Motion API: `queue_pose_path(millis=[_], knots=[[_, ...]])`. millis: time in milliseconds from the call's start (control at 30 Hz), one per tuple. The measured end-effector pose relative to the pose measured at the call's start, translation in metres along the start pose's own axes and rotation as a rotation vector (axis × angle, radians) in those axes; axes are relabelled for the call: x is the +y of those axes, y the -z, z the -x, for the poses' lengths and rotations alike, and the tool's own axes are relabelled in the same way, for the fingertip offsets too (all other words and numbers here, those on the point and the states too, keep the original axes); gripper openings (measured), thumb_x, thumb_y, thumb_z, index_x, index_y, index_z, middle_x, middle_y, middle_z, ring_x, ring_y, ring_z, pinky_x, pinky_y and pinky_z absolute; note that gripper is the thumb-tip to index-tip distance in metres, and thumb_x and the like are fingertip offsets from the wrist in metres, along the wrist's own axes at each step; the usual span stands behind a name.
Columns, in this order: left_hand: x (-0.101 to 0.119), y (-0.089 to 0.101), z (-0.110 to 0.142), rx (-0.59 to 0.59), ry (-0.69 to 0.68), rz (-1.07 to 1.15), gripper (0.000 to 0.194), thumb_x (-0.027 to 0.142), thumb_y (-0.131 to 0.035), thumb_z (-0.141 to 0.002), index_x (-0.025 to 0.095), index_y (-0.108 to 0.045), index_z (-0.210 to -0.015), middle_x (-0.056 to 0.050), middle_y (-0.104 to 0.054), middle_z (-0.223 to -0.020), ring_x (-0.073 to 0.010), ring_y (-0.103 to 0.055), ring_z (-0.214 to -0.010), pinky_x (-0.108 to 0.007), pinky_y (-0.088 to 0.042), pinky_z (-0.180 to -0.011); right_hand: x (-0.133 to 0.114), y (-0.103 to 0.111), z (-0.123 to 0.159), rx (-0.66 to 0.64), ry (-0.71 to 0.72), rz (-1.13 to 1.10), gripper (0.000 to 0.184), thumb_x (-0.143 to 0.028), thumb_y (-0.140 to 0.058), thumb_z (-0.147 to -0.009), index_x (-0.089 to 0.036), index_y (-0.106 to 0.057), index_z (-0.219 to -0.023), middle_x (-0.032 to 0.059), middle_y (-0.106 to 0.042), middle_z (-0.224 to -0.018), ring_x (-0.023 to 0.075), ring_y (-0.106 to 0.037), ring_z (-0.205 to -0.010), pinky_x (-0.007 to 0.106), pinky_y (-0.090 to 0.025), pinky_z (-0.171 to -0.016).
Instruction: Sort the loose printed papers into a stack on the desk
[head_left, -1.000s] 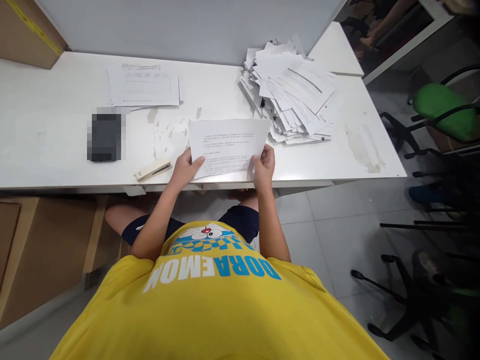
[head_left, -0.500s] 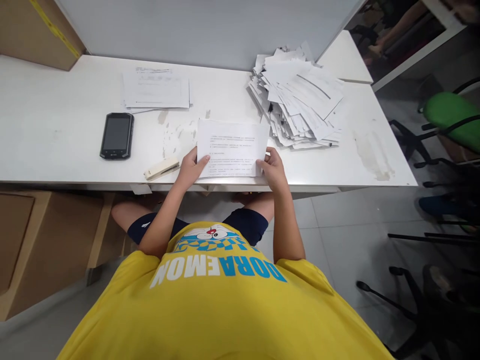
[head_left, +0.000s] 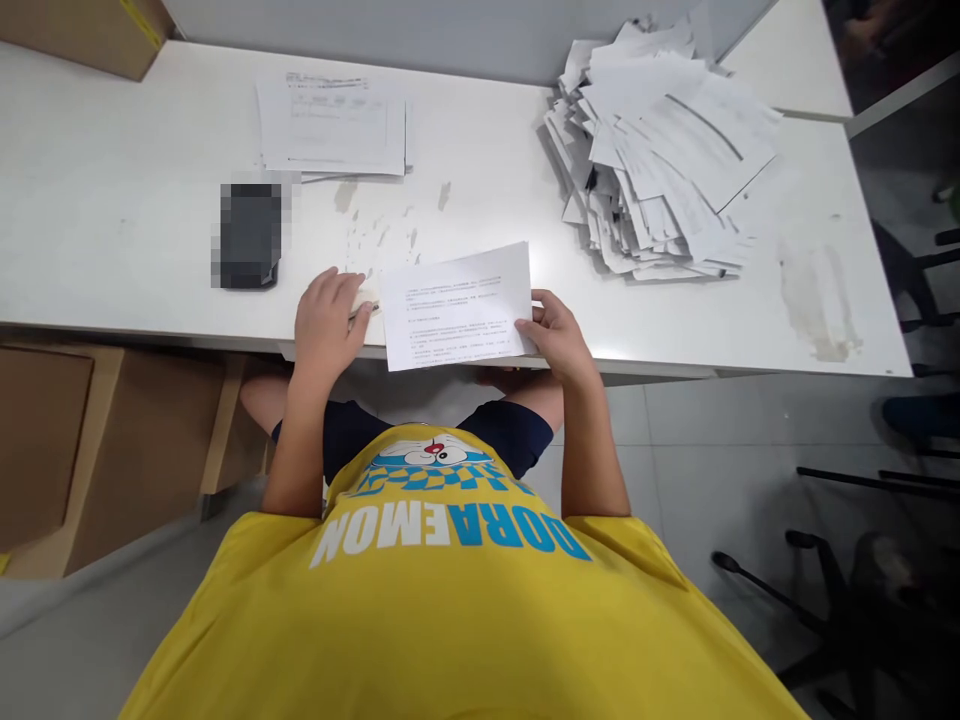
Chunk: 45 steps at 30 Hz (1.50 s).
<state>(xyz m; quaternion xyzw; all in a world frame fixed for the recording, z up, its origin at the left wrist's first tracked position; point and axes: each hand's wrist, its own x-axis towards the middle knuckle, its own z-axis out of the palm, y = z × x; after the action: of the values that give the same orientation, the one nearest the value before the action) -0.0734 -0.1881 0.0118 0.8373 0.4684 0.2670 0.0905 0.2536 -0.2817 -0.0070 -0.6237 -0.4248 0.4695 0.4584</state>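
A printed sheet of paper point(head_left: 457, 305), possibly with more under it, is held over the front edge of the desk by my right hand point(head_left: 559, 336). The right thumb presses on top of its right edge and the fingers curl underneath. My left hand point(head_left: 327, 325) is off the paper, to its left. Its fingers and thumb close around a cream stapler point(head_left: 367, 300), which lies on the desk mostly hidden under the hand; just its right end shows, close to the sheet's left edge.
A messy heap of papers point(head_left: 660, 150) sits at the back right of the white desk point(head_left: 480, 190). Further left are a neater paper stack point(head_left: 337, 130) and a dark, pixelated handheld device point(head_left: 247, 235). Cardboard boxes point(head_left: 150, 430) stand below on the left.
My left hand has let go of the paper and moved left onto the stapler. The sheet, kept in my right hand, now tilts with its right side higher. The camera view has shifted.
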Motion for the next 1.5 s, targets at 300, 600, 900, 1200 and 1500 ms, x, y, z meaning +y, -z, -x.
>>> queue_pose_path(millis=[300,600,900,1200,1500], knots=[[-0.003,-0.012,0.002,-0.088,-0.027,-0.108,0.054,0.052,-0.027,-0.101,0.024,-0.052,-0.14,-0.013,-0.066,-0.129,-0.0311,-0.057,-0.124,-0.047,-0.042,-0.102,0.009,0.003,0.002,-0.045,0.048,-0.031,0.033,-0.032,-0.063,-0.082,-0.029,-0.053,-0.113,0.0005,-0.073,-0.091,0.0226,-0.072,-0.085,0.039,-0.059,-0.073],[-0.009,-0.013,0.002,-0.128,-0.073,-0.13,0.056,0.052,-0.025,-0.102,0.023,-0.051,-0.142,-0.013,-0.069,-0.124,-0.0303,-0.06,-0.117,-0.045,-0.044,-0.097,0.012,0.008,0.004,-0.004,0.031,-0.079,0.033,-0.033,-0.067,-0.079,-0.029,-0.055,-0.11,-0.0006,-0.073,-0.085,0.0223,-0.073,-0.08,0.036,-0.059,-0.067],[-0.012,-0.016,0.003,-0.131,-0.053,-0.142,0.058,0.055,-0.025,-0.101,0.023,-0.051,-0.143,-0.014,-0.069,-0.122,-0.0321,-0.061,-0.115,-0.046,-0.044,-0.094,0.009,0.008,0.004,0.002,0.02,-0.114,0.035,-0.035,-0.068,-0.078,-0.03,-0.054,-0.11,0.001,-0.074,-0.088,0.0263,-0.073,-0.095,0.04,-0.061,-0.074],[-0.01,-0.018,0.002,-0.129,-0.006,-0.112,0.062,0.058,-0.022,-0.1,0.024,-0.048,-0.144,-0.014,-0.068,-0.122,-0.0334,-0.06,-0.116,-0.049,-0.042,-0.097,0.009,0.009,0.003,-0.04,0.013,-0.064,0.037,-0.039,-0.068,-0.079,-0.029,-0.053,-0.112,-0.0001,-0.073,-0.087,0.0226,-0.073,-0.084,0.036,-0.06,-0.07],[-0.011,-0.021,0.003,-0.072,0.026,-0.058,0.061,0.061,-0.023,-0.099,0.026,-0.05,-0.141,-0.012,-0.069,-0.121,-0.0315,-0.058,-0.116,-0.048,-0.042,-0.1,0.008,0.008,0.002,-0.05,0.015,0.023,0.035,-0.04,-0.063,-0.081,-0.03,-0.052,-0.113,0.0,-0.07,-0.086,0.022,-0.071,-0.08,0.036,-0.058,-0.067]])
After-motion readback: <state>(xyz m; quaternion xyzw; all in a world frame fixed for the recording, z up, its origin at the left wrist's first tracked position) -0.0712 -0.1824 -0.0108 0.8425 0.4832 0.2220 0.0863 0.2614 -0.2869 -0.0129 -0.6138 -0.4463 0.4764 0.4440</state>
